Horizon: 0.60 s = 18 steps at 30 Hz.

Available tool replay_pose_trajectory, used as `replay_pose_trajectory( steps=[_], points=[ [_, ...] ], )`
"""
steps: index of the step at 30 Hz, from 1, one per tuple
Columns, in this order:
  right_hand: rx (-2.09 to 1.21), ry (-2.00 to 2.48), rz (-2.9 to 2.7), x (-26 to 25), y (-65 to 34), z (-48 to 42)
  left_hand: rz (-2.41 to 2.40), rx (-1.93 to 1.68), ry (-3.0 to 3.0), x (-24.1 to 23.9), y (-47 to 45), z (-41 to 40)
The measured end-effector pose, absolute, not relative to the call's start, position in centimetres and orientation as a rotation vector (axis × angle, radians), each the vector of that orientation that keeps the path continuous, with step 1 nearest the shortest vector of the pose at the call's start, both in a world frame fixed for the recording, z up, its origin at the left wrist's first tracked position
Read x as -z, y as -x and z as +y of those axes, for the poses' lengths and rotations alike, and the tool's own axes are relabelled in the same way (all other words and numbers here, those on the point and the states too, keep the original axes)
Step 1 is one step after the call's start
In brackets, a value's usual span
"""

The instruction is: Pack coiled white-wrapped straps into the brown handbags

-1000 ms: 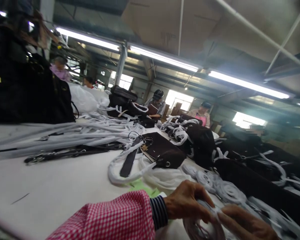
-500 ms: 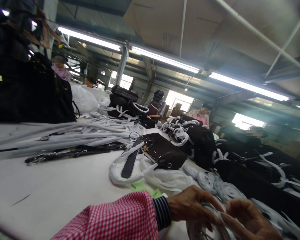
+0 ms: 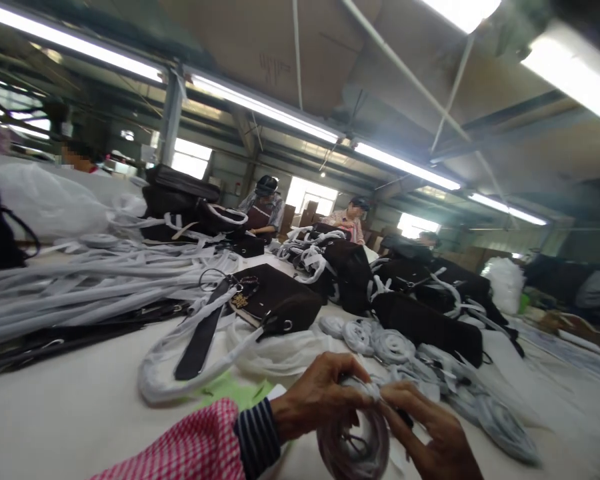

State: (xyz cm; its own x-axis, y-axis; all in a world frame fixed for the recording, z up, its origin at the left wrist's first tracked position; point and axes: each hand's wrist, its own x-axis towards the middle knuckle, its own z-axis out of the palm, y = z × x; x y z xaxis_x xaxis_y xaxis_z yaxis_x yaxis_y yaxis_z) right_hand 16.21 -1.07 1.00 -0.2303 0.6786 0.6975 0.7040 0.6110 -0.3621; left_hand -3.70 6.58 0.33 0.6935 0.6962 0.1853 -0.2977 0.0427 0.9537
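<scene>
Two bare hands pinch one wrapped coil (image 3: pixel 329 448) above the worktop (image 3: pixel 45 427), low in view near 5 o'clock.
The left hand (image 3: pixel 313 397) has its grip closed at the coil's 11 o'clock edge, thumb and fingers nipping the pale wrapping; the right hand (image 3: pixel 433 427) comes in from 4 o'clock, its fingertips drawn nearly together on the wrapping at the coil's top. Measured from the coil, more pale coils (image 3: pixel 393 345) lie near at 1 o'clock, a black bag (image 3: pixel 293 308) with a ringed eyelet rests at 11, and a green sheet (image 3: pixel 233 391) and pale wrapped straps (image 3: pixel 97 285) lie towards 10.
</scene>
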Motion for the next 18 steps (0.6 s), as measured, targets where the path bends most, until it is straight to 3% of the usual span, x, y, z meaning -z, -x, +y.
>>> replay_pose_trajectory(
  steps=[9,13,18],
  points=[
    [-0.219,1.133,-1.766,-0.8,-14.5,-2.4,0.421,-0.695,-1.513,-0.7,4.4,5.6],
    [-0.338,1.114,-1.669,0.3,-15.6,-3.6,0.420,-0.899,-2.029,-0.8,4.0,4.7],
    [-0.353,1.207,-1.571,2.1,-18.9,-5.0,0.042,-1.183,-2.777,1.4,2.2,4.4]
  ],
)
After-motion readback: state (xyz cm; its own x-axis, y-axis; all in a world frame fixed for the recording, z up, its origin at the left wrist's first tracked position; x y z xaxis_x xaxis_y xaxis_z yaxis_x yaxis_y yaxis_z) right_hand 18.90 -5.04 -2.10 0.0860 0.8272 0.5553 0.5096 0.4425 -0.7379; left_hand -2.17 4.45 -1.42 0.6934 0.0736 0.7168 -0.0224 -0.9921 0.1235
